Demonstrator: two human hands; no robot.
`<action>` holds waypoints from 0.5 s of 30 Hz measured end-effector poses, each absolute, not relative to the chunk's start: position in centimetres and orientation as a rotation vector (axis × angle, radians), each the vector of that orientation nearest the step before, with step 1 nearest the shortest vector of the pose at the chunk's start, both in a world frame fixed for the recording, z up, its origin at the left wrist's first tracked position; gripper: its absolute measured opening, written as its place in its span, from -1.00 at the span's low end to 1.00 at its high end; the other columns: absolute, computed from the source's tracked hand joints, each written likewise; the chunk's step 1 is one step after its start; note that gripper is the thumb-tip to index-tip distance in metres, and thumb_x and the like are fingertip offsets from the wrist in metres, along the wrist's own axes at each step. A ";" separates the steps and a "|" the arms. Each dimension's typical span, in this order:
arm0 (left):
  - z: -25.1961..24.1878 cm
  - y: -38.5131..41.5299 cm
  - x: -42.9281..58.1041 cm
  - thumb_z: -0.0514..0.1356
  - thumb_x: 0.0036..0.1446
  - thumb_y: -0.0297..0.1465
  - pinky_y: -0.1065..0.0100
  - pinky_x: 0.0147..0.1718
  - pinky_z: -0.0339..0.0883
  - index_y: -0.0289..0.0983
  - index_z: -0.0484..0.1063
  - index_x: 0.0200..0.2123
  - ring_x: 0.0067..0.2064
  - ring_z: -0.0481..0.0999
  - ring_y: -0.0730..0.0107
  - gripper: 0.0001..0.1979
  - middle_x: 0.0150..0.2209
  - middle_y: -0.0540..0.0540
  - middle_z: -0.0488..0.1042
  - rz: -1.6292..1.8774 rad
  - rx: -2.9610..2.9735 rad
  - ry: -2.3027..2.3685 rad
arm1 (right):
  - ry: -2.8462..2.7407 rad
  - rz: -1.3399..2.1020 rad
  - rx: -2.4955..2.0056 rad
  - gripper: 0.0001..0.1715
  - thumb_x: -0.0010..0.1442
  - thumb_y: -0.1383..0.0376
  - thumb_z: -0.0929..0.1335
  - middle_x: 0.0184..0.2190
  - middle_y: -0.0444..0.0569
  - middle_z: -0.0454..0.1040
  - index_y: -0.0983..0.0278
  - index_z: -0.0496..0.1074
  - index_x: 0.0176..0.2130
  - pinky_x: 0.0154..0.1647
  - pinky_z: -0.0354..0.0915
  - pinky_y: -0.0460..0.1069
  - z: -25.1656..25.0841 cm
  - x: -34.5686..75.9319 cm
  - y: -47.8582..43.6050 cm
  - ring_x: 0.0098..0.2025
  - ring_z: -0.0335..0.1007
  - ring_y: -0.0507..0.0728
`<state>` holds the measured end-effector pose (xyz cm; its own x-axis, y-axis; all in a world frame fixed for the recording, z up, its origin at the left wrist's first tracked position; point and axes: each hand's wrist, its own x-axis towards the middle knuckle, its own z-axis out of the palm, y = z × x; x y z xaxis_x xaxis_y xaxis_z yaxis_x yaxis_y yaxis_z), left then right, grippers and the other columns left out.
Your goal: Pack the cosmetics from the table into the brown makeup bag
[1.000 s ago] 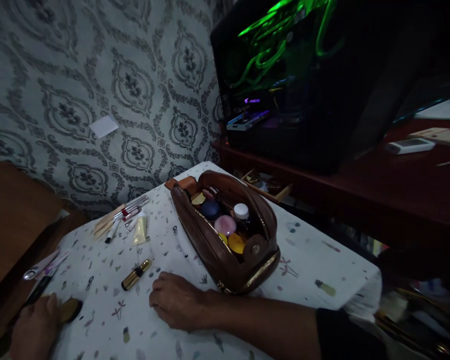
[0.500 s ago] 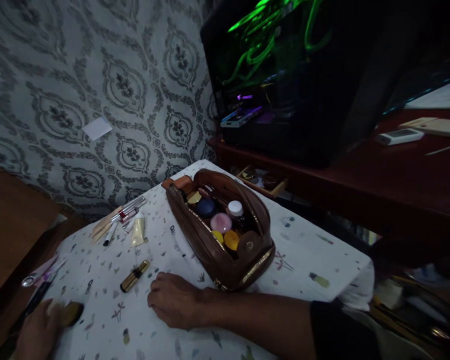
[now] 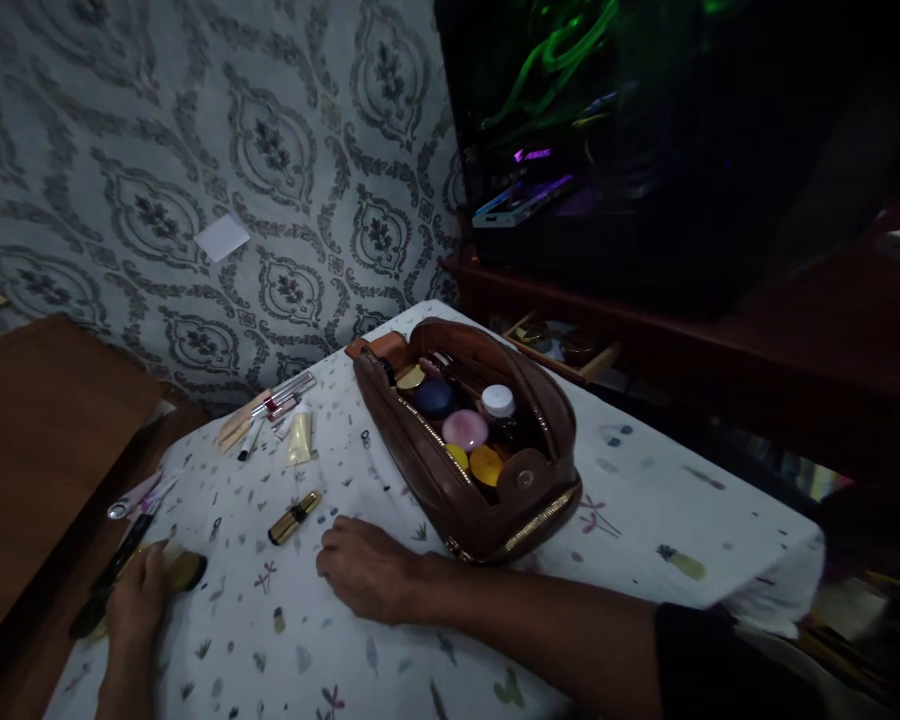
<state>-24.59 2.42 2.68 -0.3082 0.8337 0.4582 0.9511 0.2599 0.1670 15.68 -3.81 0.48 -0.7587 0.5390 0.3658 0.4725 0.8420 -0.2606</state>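
My left hand (image 3: 136,595) is at the lower left of the table, fingers closed about a makeup brush whose dark, rounded head (image 3: 187,571) sticks out to the right. Other dark-handled brushes (image 3: 124,548) lie beside that hand. Curled and resting on the cloth, my right hand (image 3: 367,572) shows nothing in its fingers. Just beyond it lies a gold and black lipstick tube (image 3: 295,517). The brown makeup bag (image 3: 412,455) stands unzipped past my right forearm. Inside are a white-capped bottle (image 3: 498,402), a pink round lid (image 3: 465,430), a dark blue lid and yellow lids.
A cream tube (image 3: 300,438) and several slim cosmetics (image 3: 281,400) lie at the table's far left. The patterned tablecloth (image 3: 645,500) extends right of the bag. Behind stand a dark computer case (image 3: 607,220) on a red desk and a small open drawer (image 3: 562,350).
The view has shifted, so the table and bag appear slightly higher and farther right. More of my left hand shows. Both hands look nearly still on the table.
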 end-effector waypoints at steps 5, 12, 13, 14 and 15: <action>3.2 1.9 -23.3 -0.08 0.19 -0.05 0.03 -0.07 0.46 -0.31 0.57 -0.03 0.02 0.55 -0.11 -0.39 -0.04 -0.29 0.60 -0.697 -1.668 -2.442 | -2.617 0.180 -0.716 -0.95 0.21 0.41 0.35 -0.28 -0.03 0.54 0.33 0.44 -0.32 -0.04 0.20 0.04 0.4 15.5 -3.8 -0.23 0.36 0.12; 3.9 1.2 -21.2 -0.16 0.25 0.01 -0.03 0.13 0.35 -0.30 0.54 -0.01 0.14 0.48 -0.09 -0.34 0.06 -0.23 0.55 -0.788 -1.730 -2.446 | -2.616 0.227 -0.711 -0.95 0.21 0.43 0.36 -0.32 -0.01 0.53 0.36 0.46 -0.29 -0.02 0.21 0.03 1.2 16.1 -4.1 -0.23 0.37 0.13; 3.9 1.2 -21.2 -0.17 0.26 -0.01 -0.02 0.11 0.37 -0.30 0.54 -0.01 0.12 0.50 -0.08 -0.34 0.04 -0.24 0.56 -0.741 -1.733 -2.431 | -2.610 0.230 -0.717 -0.94 0.21 0.43 0.35 -0.32 -0.01 0.53 0.36 0.46 -0.29 -0.03 0.21 0.02 1.3 16.1 -4.1 -0.23 0.36 0.13; 3.8 1.3 -21.3 -0.17 0.26 -0.02 0.00 0.08 0.40 -0.31 0.54 -0.01 0.09 0.52 -0.06 -0.34 0.01 -0.25 0.58 -0.699 -1.736 -2.416 | -2.606 0.233 -0.723 -0.93 0.22 0.43 0.34 -0.31 -0.01 0.52 0.35 0.46 -0.30 -0.03 0.22 0.02 1.2 16.2 -4.1 -0.23 0.36 0.13; 3.7 1.4 -21.4 -0.18 0.26 -0.03 0.02 0.04 0.43 -0.32 0.55 -0.02 0.05 0.54 -0.05 -0.34 -0.03 -0.25 0.59 -0.657 -1.738 -2.378 | -2.604 0.234 -0.732 -0.93 0.22 0.42 0.34 -0.31 -0.01 0.52 0.35 0.46 -0.30 -0.03 0.22 0.02 1.2 16.1 -4.1 -0.23 0.36 0.13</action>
<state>-21.38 1.35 3.70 -0.3314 0.8775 0.3467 0.9310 0.2446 0.2709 16.13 -4.13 1.20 -0.7714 0.5295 0.3528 0.4581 0.8470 -0.2696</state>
